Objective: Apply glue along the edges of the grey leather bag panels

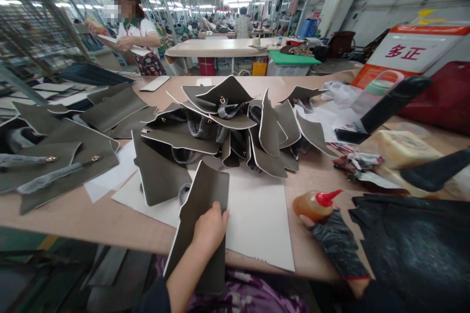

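My left hand (210, 227) is closed on the right edge of a dark olive leather panel (209, 186) with a pale cut edge. The panel stands tilted at the table's front, its lower end over my lap. My right hand (332, 242), in a dark fingerless knit glove, grips a squeeze bottle (312, 207) of amber liquid, its red nozzle pointing to the upper right. Beneath the panel lies a white board (260, 225). Just beyond is a heap of similar panels (172, 142), several with wrapped straps and gold-coloured buckles.
More panels (69, 151) cover the table's left side. At right are a dark sheet (414, 244), a yellowish block (404, 149), a black stand (389, 107) and a red-and-white box (411, 51). A co-worker (135, 34) stands at far left holding pale pieces.
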{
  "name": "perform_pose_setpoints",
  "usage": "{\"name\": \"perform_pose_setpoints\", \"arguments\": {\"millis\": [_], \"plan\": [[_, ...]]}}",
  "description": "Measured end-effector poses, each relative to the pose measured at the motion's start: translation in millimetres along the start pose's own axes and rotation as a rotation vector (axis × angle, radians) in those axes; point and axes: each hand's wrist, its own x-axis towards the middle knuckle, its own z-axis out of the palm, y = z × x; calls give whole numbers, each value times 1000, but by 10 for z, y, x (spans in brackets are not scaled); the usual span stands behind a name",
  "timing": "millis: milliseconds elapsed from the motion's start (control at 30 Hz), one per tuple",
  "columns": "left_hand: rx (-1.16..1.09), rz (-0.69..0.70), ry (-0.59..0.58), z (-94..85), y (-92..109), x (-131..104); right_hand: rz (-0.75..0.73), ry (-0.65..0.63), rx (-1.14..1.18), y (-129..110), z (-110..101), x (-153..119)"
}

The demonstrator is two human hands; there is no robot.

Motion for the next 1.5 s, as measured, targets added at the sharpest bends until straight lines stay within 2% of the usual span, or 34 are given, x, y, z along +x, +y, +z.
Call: {"name": "perform_pose_setpoints", "arguments": {"millis": [67, 133, 267, 333, 433, 500, 567, 667, 800, 900, 1100, 1267, 1500], "plan": [[4, -1, 3, 6, 17, -18, 27, -24, 12, -6, 109, 85], [12, -15, 12, 19, 53, -43, 28, -28, 46, -66, 115, 126], [-26, -63, 59, 59, 103, -73, -16, -109, 136, -296, -181, 74], [-140, -76, 90, 65, 68, -50, -61, -249, 212, -450, -384, 10], [-274, -40, 80, 46, -52, 34, -108, -599, 341, -686, -564, -47], [-307, -8, 51, 25, -122, 88, -105, -786, 473, -807, -550, -31], [-339, 6, 40, 11, -145, 110, -72, -861, 584, -877, -451, 15], [-318, 11, 44, 8, -85, 86, -14, -841, 622, -892, -250, 82], [-139, -20, 36, 17, 39, 67, -36, -692, 568, -864, -83, 107], [-154, -12, 91, 20, 57, 104, -119, -647, 462, -890, -36, 107], [-317, 17, 163, 39, -54, 210, -338, -510, 366, -1048, 30, 176], [-447, 16, 169, 58, -90, 255, -565, -384, 160, -1215, 44, 256], [-510, 12, 156, 25, -74, 257, -707, -305, 71, -1301, 166, 351]]}}
